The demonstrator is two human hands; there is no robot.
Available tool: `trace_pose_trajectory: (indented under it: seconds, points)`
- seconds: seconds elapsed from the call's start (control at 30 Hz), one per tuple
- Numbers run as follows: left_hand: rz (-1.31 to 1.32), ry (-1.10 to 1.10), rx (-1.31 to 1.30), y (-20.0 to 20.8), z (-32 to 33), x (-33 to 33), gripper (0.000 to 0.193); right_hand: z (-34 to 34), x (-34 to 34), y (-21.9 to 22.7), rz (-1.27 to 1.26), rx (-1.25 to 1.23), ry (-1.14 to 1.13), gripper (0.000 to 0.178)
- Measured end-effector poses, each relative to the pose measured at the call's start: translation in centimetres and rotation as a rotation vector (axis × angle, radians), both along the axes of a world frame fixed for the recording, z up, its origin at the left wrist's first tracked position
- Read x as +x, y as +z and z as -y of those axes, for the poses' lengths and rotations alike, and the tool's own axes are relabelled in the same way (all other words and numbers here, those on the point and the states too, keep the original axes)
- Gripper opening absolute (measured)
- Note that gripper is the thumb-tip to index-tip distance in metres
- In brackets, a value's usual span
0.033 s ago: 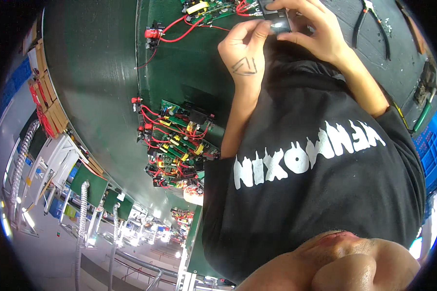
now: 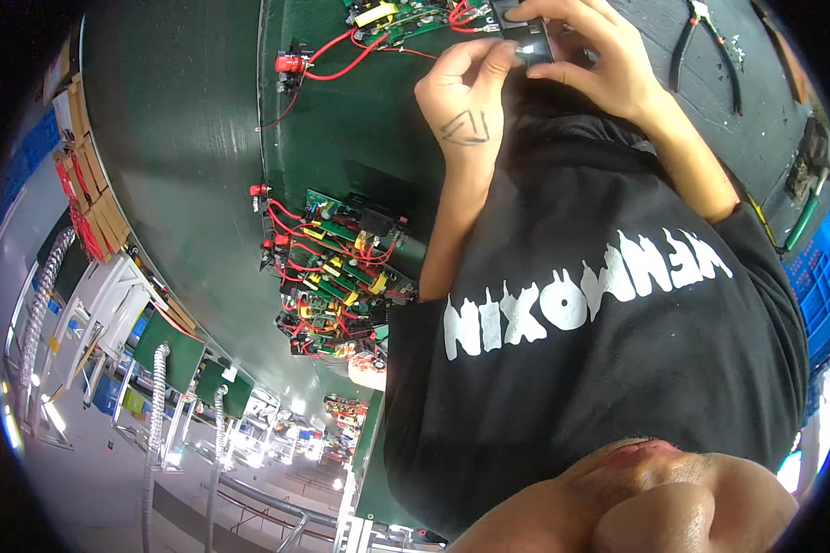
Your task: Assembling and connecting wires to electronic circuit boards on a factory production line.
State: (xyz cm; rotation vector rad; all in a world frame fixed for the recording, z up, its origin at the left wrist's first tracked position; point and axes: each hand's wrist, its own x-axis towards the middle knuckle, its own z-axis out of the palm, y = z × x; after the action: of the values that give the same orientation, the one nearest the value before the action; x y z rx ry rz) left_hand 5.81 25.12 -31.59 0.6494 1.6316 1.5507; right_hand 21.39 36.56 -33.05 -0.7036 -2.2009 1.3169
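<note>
My right hand (image 2: 609, 60) grips a small black rectangular plastic part (image 2: 533, 35) between thumb and fingers at the top of the view. Beside it, my left hand (image 2: 470, 92) is closed in a pinch, its fingertips right against the part's edge. A small shiny spot shows at those fingertips; what they pinch is too small to make out. Lines are drawn in a triangle shape on the back of the left hand. Just left of the part lies a green circuit board (image 2: 401, 35) with red wires (image 2: 466, 17) and a yellow component. The upper frame edge cuts off part of the scene.
Pliers with black handles (image 2: 682, 55) lie on the dark bench at right, near a green-handled tool (image 2: 805, 221). Several wired circuit boards (image 2: 337, 267) are piled left of my left forearm. A red connector (image 2: 290, 64) sits by the bench ridge. A blue crate (image 2: 813, 267) stands far right.
</note>
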Motion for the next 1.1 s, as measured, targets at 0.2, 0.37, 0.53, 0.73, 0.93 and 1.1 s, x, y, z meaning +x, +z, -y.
trace_pose_trajectory:
  seconds: [0.2, 0.37, 0.53, 0.73, 0.93, 1.1]
  points:
    - [-0.083, -0.135, -0.071, 0.6, 0.1, -1.0, 0.015, -0.1, 0.0, -0.5, 0.094, 0.021, 0.013, 0.039]
    - [-0.212, -0.129, -0.062, -0.5, 0.6, -1.8, 0.013, -0.6, -1.9, 4.3, -0.005, 0.129, 0.061, 0.047]
    - [-0.878, -0.254, 0.241, -0.1, -0.5, -2.9, 0.017, -1.3, -1.2, 5.7, -0.036, 0.209, 0.112, 0.053]
    - [-1.021, -0.189, 0.359, -0.9, -0.6, -2.3, 0.019, -1.2, -1.3, 5.9, 0.036, -0.033, 0.088, 0.048]
    - [-0.994, -0.150, 0.342, -1.0, -0.4, -1.9, 0.017, -0.9, -1.4, 5.4, -0.080, 0.019, 0.086, 0.045]
    - [-0.916, -0.133, 0.314, -1.1, -0.2, -1.4, 0.016, -1.0, -1.2, 5.2, -0.007, -0.175, 0.072, 0.044]
